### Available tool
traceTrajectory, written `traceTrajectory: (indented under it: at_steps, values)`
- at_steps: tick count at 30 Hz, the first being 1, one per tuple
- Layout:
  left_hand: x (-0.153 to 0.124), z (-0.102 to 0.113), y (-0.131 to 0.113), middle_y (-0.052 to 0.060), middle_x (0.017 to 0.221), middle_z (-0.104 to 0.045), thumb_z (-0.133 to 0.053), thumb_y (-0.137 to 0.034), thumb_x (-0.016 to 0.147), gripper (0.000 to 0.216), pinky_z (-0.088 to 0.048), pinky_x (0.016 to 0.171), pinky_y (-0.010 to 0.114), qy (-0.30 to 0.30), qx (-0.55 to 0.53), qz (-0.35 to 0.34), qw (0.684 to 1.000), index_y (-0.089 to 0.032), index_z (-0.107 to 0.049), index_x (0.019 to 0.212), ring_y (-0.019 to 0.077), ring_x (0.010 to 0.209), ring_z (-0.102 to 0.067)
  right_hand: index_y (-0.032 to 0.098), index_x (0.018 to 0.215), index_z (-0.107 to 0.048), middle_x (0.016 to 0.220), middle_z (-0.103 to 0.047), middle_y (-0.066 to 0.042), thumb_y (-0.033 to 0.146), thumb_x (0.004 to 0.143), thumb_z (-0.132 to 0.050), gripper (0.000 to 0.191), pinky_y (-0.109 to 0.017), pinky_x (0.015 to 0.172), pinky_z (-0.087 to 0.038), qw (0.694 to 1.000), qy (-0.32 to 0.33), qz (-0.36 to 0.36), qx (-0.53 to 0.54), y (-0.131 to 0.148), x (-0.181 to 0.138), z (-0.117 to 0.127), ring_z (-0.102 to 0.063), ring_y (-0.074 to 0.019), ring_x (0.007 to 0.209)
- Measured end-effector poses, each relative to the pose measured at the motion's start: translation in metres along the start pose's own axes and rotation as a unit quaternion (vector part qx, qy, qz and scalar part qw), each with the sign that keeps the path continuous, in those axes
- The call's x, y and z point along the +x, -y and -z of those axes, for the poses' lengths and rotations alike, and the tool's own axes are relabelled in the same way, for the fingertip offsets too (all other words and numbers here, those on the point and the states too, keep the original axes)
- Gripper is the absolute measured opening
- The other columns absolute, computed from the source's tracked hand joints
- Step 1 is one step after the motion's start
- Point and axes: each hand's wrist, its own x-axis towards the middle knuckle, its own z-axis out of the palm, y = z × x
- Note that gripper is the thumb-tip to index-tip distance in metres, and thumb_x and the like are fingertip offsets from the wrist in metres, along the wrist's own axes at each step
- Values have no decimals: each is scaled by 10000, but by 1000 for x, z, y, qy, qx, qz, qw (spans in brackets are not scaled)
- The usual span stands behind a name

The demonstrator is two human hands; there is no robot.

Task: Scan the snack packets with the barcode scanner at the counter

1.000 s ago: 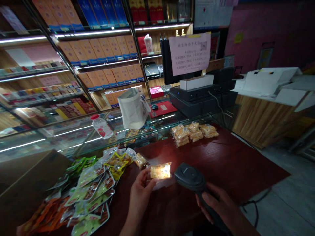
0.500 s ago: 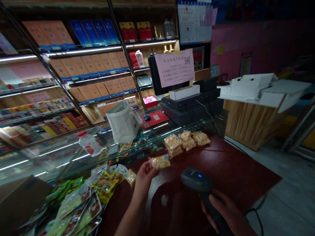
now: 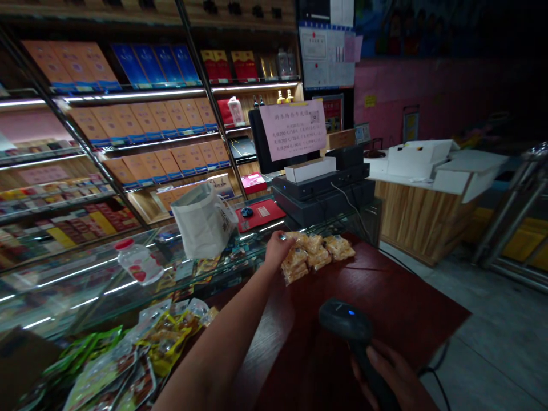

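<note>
My left hand (image 3: 277,249) reaches far across the dark red table (image 3: 398,308) to a pile of yellow snack packets (image 3: 319,251). Its fingers are pinched on a snack packet (image 3: 293,258) at the pile's left edge. My right hand (image 3: 391,377) sits low at the near edge, wrapped round the handle of a black barcode scanner (image 3: 342,322). The scanner's head shows a small blue light and points toward the pile.
Green and yellow snack bags (image 3: 128,359) lie heaped at the near left. On the glass counter (image 3: 85,285) stand a plastic bottle (image 3: 137,264) and a white bag (image 3: 201,220). A black till (image 3: 321,188) with a pink notice stands behind; a wooden counter (image 3: 422,214) is at right.
My left hand carried the packet away from the scanner and out to the far pile. The scan light on the packet has gone. The camera view rose; the scanner hand stayed put.
</note>
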Motion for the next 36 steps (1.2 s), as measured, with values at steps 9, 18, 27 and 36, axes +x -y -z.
traceTrajectory:
  at_steps: [9,18,27,36]
  values:
    - [-50,17,34,169,1177,-610,-631,-476,832,655,-416,1011,423,-73,126,-99,984,-99,-491,1350,296,1160,-559,177,990,-672,733,-705,-34,659,794,-655,520,-232,403,-403,999,32,-6,6,-2,1,14,-538,-105,438]
    - [-162,117,143,212,1414,-499,-652,-355,811,550,-235,1138,594,-152,404,-95,897,-117,-564,1298,404,1368,-374,181,902,-709,671,-688,-28,659,803,-640,493,-245,458,-448,997,65,-48,-22,-6,0,12,-555,-130,494]
    - [-208,156,163,150,1414,-531,-731,-301,709,754,-363,1108,490,20,264,-103,959,-199,-464,1406,320,1333,-471,172,840,-703,656,-683,-15,658,704,-741,506,-199,378,-398,996,78,-33,-6,-4,-9,-31,-520,-95,427]
    - [-209,150,154,177,1396,-540,-741,-392,714,785,-348,1109,501,47,184,-51,980,-160,-463,1411,333,1312,-484,166,817,-688,587,-638,6,635,772,-695,471,-192,383,-390,989,140,-16,-49,-3,-18,-54,-490,-86,414]
